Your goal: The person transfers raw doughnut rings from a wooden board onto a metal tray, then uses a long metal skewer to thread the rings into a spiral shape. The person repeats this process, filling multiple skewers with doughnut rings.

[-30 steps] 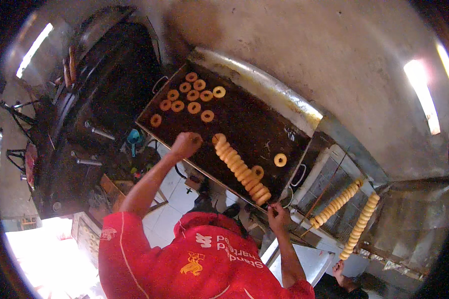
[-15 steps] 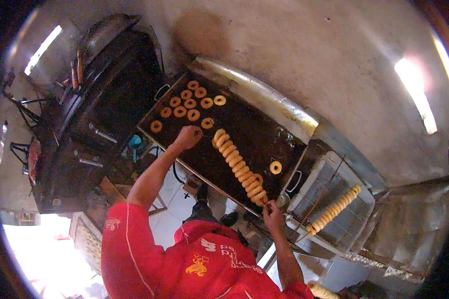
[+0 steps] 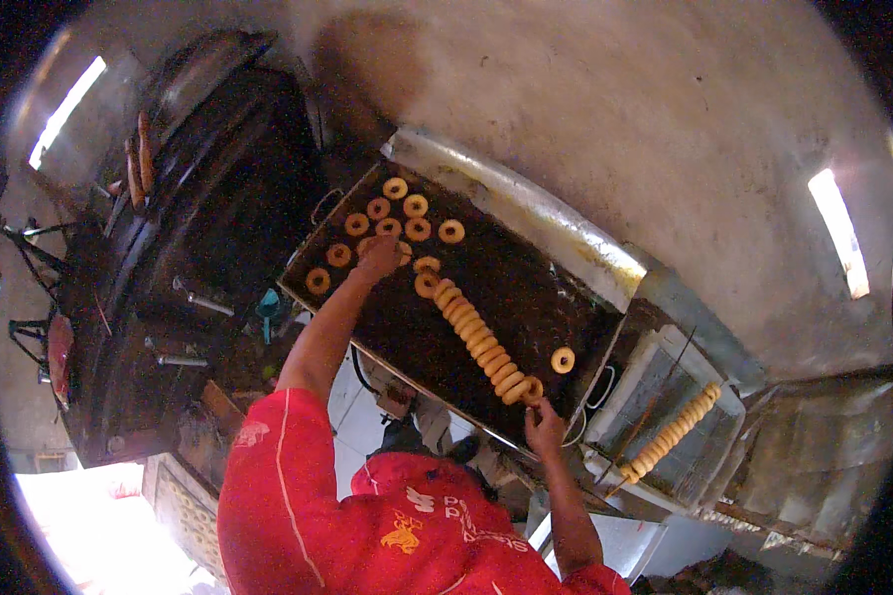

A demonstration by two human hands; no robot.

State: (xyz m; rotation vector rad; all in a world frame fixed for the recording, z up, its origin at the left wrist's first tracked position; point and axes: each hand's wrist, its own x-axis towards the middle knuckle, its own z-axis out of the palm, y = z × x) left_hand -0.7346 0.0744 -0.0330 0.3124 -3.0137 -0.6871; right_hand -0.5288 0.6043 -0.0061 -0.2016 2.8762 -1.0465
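A dark rectangular tray point(image 3: 397, 332) holds golden ring-shaped doughnuts. Its far left part has scattered doughnuts point(image 3: 416, 205), and my left hand point(image 3: 379, 260) reaches in among them with its fingers down. Those fingers are mostly hidden by the back of the hand. A long slanting row of doughnuts point(image 3: 479, 339), packed side by side, crosses the middle of the tray. At its near right end my right hand point(image 3: 543, 428) is closed, fingertips at the last doughnut. Whether a stick runs through this row is hidden. One single doughnut point(image 3: 563, 360) lies right of the row.
A pale tray point(image 3: 665, 347) on the right bears another row of doughnuts point(image 3: 671, 433) and a thin stick point(image 3: 660, 392). A metal strip point(image 3: 526, 203) edges the far side, against the wall. Large dark equipment point(image 3: 208, 228) stands left, near a turquoise scoop point(image 3: 269, 303).
My left hand has moved from the tray's near edge onto the scattered doughnuts. My right hand stays at the row's near end, where the last doughnut now stands out. The view has shifted slightly.
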